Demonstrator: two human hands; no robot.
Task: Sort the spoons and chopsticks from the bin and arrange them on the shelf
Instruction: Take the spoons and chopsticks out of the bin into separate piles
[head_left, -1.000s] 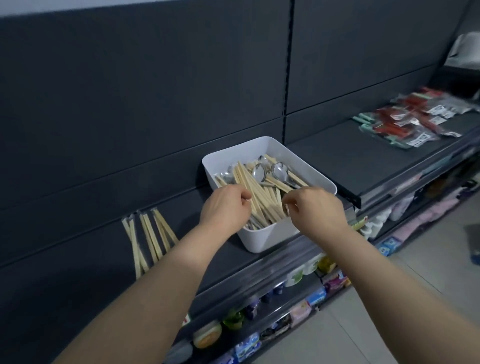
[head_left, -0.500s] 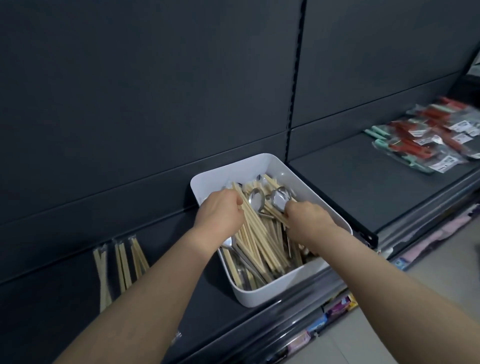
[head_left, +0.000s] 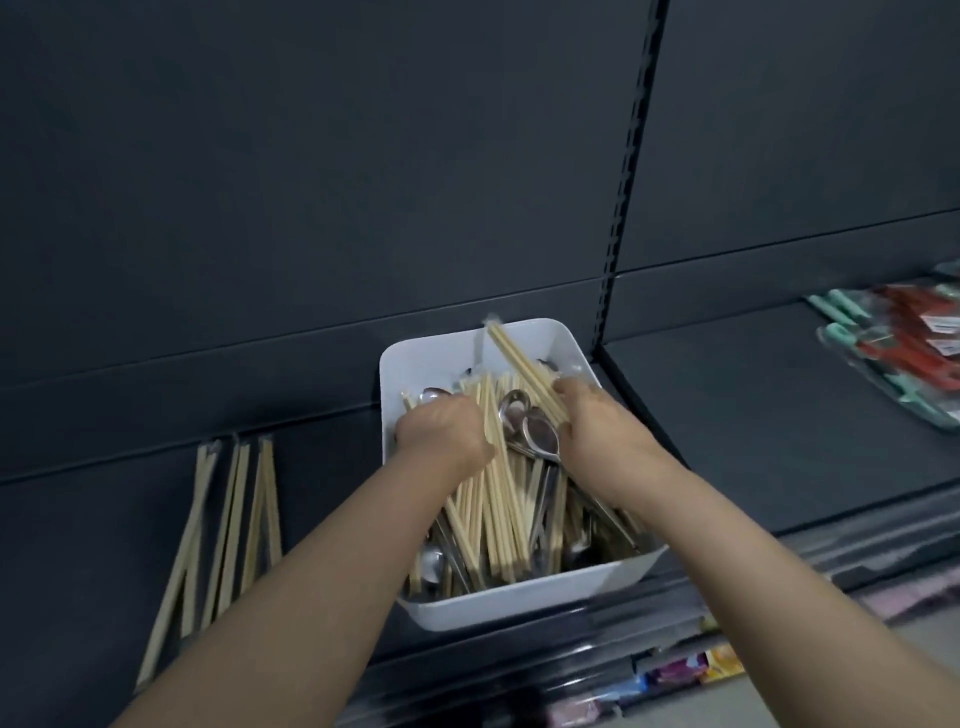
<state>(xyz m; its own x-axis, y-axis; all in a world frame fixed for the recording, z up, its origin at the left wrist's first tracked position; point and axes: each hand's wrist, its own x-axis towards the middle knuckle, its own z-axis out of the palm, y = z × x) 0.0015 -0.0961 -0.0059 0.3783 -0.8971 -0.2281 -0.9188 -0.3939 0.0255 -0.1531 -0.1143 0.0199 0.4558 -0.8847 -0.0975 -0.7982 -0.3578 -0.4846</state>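
**A:** How far along are we with the sorting?

**B:** Early on, we judge. The white bin (head_left: 519, 597) sits on the dark shelf (head_left: 727, 415) against the back panel. It is heaped with pale loose chopsticks (head_left: 498, 499) and metal spoons (head_left: 540, 434), all mixed together. To the left of the bin, a few sorted chopsticks (head_left: 228, 519) lie side by side on the shelf, pointing toward the back panel. We see no spoons laid out on the shelf anywhere in view.

**A:** So what is left for us?

**B:** Nearly everything: most of the chopsticks and, as far as we can see, every spoon.

**A:** What is the right hand doing?

**B:** The right hand (head_left: 597, 415) is over the right side of the bin. Its fingers are curled, pinching a sleeved pair (head_left: 519, 364) of chopsticks in a clear wrapper. The pair tilts up and away from us, its far end raised above the pile near the bin's back wall.

**A:** And the left hand?

**B:** The left hand (head_left: 444, 434) is down in the left side of the pile, knuckles toward us, fingers bent in among the chopsticks. The back of the hand hides its fingertips. We cannot tell whether it grips anything or only touches the pile.

**A:** Is anything else nearby?

**B:** Red and teal packets (head_left: 904, 343) lie on the next shelf section to the right, well apart from the bin.
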